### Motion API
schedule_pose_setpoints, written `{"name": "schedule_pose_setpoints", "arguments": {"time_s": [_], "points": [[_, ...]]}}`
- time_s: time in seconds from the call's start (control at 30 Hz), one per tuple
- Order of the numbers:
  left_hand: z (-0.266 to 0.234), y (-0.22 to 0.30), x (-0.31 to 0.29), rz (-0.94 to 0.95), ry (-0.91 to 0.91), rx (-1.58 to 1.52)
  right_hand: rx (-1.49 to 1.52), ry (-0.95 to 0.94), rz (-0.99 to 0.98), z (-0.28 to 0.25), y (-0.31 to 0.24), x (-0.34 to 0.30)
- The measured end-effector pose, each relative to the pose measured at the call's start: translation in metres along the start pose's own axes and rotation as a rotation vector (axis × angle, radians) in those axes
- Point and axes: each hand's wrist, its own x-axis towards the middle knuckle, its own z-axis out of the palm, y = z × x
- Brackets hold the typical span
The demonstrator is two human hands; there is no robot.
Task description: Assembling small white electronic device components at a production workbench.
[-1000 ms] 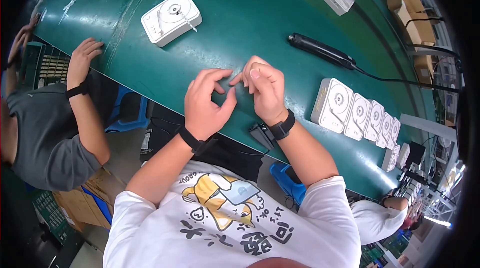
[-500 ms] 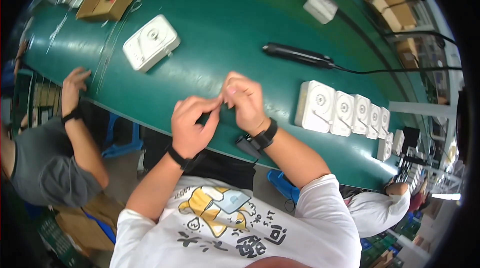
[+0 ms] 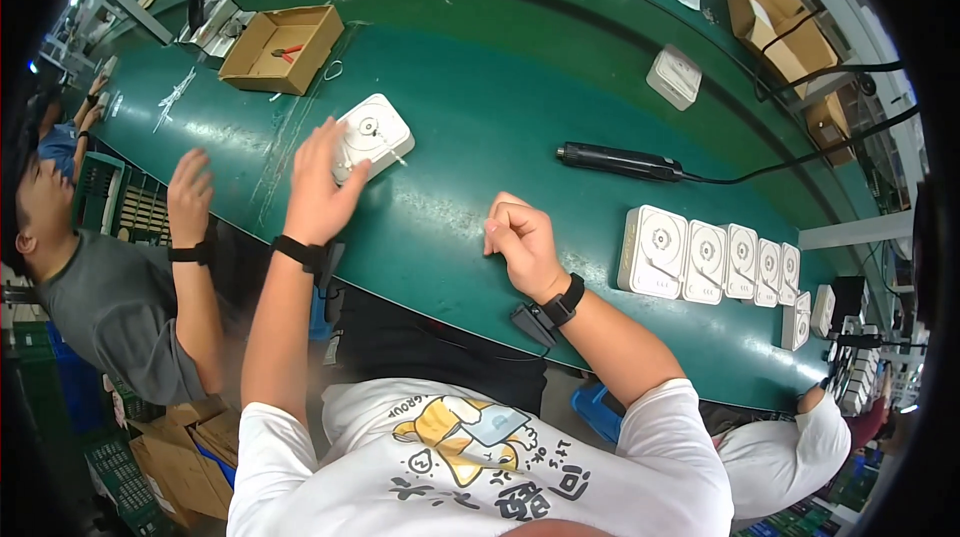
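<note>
My left hand (image 3: 322, 185) is open, fingers spread over the left side of a white rounded box shaped like a small record player (image 3: 382, 134). Its thumb reaches along the near edge; whether the fingers press on it I cannot tell. On top of the box are a round dial and a thin arm, with a short white piece jutting from its right side. Above the green table (image 3: 450, 147), my right hand (image 3: 522, 242) is closed, fingers curled in. Anything inside it is hidden or too small to make out.
A black electric screwdriver (image 3: 620, 162) lies beyond my right hand, its cable running right. Several similar white boxes (image 3: 657, 252) stand in a row at right. Red-handled pliers (image 3: 287, 54) lie in a cardboard tray (image 3: 262, 42). A co-worker's hand (image 3: 188, 202) is at left.
My hands, earlier together at the fingertips, have parted. The left has gone left and away from me to the white box and opened; the right stays closed. The view has shifted.
</note>
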Motion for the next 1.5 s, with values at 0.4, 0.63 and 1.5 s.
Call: {"name": "schedule_pose_setpoints", "arguments": {"time_s": [0.4,0.63,1.5], "points": [[0.014,0.062,-0.031,-0.013,-0.326,-0.242,-0.121,0.145,0.106,0.018,-0.004,0.007],[0.015,0.104,-0.074,-0.019,-0.388,-0.267,-0.508,0.179,0.094,0.011,-0.027,0.027],[0.022,0.119,-0.098,0.012,-0.277,-0.267,-0.716,-0.034,0.153,0.005,-0.076,0.026]]}}
